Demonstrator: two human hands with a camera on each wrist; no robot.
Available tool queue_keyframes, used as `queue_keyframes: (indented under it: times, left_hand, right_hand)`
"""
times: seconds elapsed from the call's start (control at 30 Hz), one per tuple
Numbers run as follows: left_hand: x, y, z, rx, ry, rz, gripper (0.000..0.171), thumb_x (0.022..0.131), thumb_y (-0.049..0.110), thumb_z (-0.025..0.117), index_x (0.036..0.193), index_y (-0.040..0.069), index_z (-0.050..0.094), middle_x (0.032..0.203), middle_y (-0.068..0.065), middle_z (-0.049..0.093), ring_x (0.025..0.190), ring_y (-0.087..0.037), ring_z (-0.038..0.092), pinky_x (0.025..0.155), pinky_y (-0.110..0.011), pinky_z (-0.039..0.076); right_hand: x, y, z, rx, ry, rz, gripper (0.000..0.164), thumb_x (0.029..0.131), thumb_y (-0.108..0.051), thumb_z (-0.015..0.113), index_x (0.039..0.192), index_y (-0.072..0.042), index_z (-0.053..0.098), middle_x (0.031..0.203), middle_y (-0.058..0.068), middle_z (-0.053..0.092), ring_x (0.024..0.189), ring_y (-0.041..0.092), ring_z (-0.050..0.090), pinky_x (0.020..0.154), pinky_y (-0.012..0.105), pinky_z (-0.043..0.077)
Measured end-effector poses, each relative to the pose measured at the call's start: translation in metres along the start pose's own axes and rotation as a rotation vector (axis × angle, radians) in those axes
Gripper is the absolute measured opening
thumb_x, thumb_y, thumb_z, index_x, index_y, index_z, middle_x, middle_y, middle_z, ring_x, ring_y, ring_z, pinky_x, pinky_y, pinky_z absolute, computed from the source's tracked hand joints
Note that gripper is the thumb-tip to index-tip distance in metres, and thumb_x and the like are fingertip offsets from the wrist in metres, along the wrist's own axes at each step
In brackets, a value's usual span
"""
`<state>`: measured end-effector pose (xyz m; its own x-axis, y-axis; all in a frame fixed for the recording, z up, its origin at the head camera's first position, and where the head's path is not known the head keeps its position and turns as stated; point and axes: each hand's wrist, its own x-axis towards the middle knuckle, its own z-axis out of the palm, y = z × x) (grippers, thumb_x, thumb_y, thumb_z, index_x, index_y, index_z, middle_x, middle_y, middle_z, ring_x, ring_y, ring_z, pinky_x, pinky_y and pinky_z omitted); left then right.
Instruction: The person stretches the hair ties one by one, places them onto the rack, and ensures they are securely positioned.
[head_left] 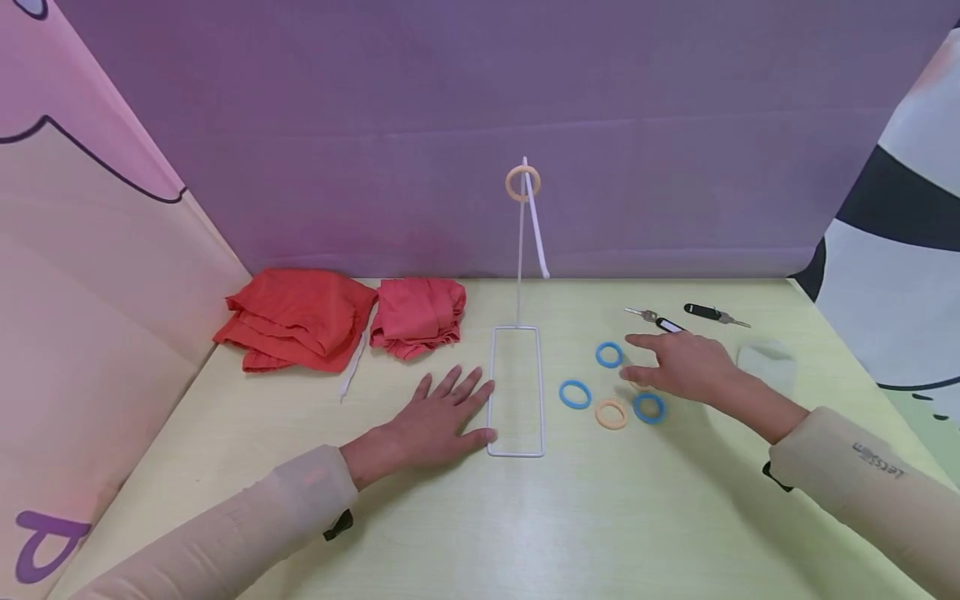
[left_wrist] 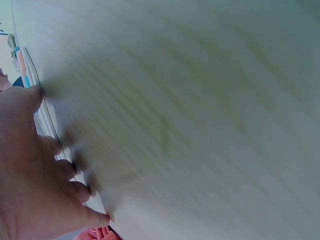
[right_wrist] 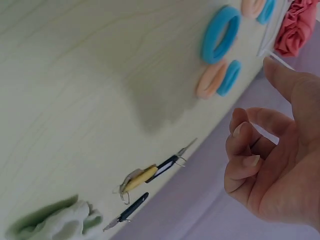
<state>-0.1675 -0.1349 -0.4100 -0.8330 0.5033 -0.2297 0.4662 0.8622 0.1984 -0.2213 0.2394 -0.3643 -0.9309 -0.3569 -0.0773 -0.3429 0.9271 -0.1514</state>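
My left hand [head_left: 438, 421] lies flat on the table with fingers spread, its fingertips and thumb touching the base of a white wire stand [head_left: 542, 392]. A peach ring [head_left: 509, 191] hangs on the stand's upper arm. Over the table to the right hovers my right hand [head_left: 690, 367], thumb and index finger apart, the others loosely bent, holding nothing. Near it lie blue rings [head_left: 597, 356], [right_wrist: 207, 42] and a peach ring [head_left: 611, 426]. Another peach ring [right_wrist: 202, 85] is partly hidden by this hand in the head view.
Two folded red cloths [head_left: 300, 317], [head_left: 420, 312] lie at the back left, a white cord [head_left: 352, 367] beside them. Keys with dark tags [head_left: 705, 312], [right_wrist: 162, 167] lie at the back right, near a pale crumpled cloth [head_left: 768, 362]. A purple backdrop [head_left: 337, 192] rises behind the table.
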Motion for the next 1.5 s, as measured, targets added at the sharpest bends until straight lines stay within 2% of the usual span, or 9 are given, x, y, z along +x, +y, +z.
queue_keyframes:
  times: [0.27,0.53,0.67,0.77,0.83,0.93,1.07,1.37,1.5]
  left_hand:
    - [0.0,0.0,-0.001,-0.001,0.004,0.0,0.079,0.099,0.064,0.043,0.162,0.026,0.015,0.171,0.0,0.009,0.158,-0.032,0.002,0.122,-0.065,0.005]
    - [0.0,0.001,-0.002,0.002,-0.002,0.001,0.079,0.099,0.064,0.043,0.162,0.027,0.015,0.171,-0.001,0.009,0.158,-0.033,0.002,0.122,-0.066,0.005]
    - [0.0,0.001,-0.003,0.017,-0.004,-0.005,0.079,0.098,0.065,0.042,0.162,0.028,0.014,0.171,0.0,0.008,0.158,-0.033,0.001,0.122,-0.065,0.006]
    - [0.001,0.001,-0.003,0.015,-0.007,-0.008,0.079,0.098,0.064,0.043,0.162,0.028,0.014,0.171,0.0,0.008,0.158,-0.033,0.001,0.122,-0.065,0.005]
    - [0.001,0.002,-0.003,0.011,-0.008,-0.008,0.079,0.098,0.064,0.044,0.162,0.027,0.014,0.171,0.0,0.008,0.158,-0.033,0.001,0.122,-0.065,0.005]
    - [0.0,0.002,-0.003,0.001,-0.008,-0.009,0.079,0.098,0.064,0.044,0.162,0.027,0.015,0.171,0.0,0.008,0.158,-0.032,0.001,0.122,-0.065,0.005]
    - [0.0,0.001,-0.001,-0.002,-0.004,-0.008,0.079,0.098,0.064,0.043,0.162,0.027,0.014,0.171,0.0,0.008,0.158,-0.031,0.001,0.123,-0.065,0.005]
    - [0.002,0.001,0.0,0.009,-0.005,-0.009,0.079,0.098,0.064,0.044,0.162,0.027,0.015,0.171,0.0,0.008,0.158,-0.032,0.002,0.122,-0.065,0.005]
    - [0.001,0.001,-0.001,0.011,-0.004,-0.007,0.079,0.098,0.064,0.044,0.162,0.027,0.015,0.171,-0.001,0.008,0.158,-0.032,0.002,0.122,-0.066,0.005]
  right_hand:
    - [0.024,-0.001,0.01,-0.005,-0.055,0.049,0.065,0.091,-0.055,0.062,0.145,-0.019,0.054,0.071,-0.011,0.07,0.108,0.036,0.066,0.055,0.04,0.047]
    - [0.039,-0.001,0.014,-0.023,-0.105,0.058,0.065,0.093,-0.056,0.061,0.145,-0.018,0.053,0.064,-0.007,0.064,0.089,0.026,0.065,0.054,0.036,0.044]
    - [0.042,-0.001,0.016,-0.017,-0.091,0.06,0.066,0.092,-0.057,0.062,0.143,-0.017,0.057,0.089,0.001,0.075,0.097,0.031,0.067,0.054,0.036,0.045]
    - [0.043,-0.001,0.018,-0.006,-0.077,0.052,0.063,0.092,-0.055,0.062,0.141,-0.016,0.059,0.113,0.009,0.075,0.106,0.035,0.067,0.055,0.035,0.045]
    - [0.043,-0.001,0.019,0.001,-0.072,0.041,0.06,0.093,-0.053,0.062,0.14,-0.016,0.06,0.116,0.009,0.075,0.106,0.035,0.068,0.054,0.034,0.045]
    - [0.043,-0.003,0.02,0.011,-0.072,0.018,0.056,0.094,-0.05,0.062,0.137,-0.015,0.062,0.095,0.004,0.077,0.093,0.029,0.069,0.053,0.033,0.043]
    - [0.045,-0.005,0.021,0.025,-0.071,0.001,0.049,0.095,-0.047,0.061,0.132,-0.015,0.064,0.064,-0.008,0.067,0.074,0.017,0.063,0.051,0.031,0.041]
    - [0.046,-0.007,0.022,0.038,-0.019,0.007,0.042,0.096,-0.043,0.059,0.126,-0.015,0.068,0.068,-0.005,0.066,0.057,0.014,0.055,0.045,0.032,0.039]
    - [0.045,-0.007,0.021,0.034,0.031,0.008,0.041,0.096,-0.042,0.058,0.126,-0.016,0.067,0.073,-0.003,0.068,0.06,0.016,0.058,0.047,0.033,0.04]
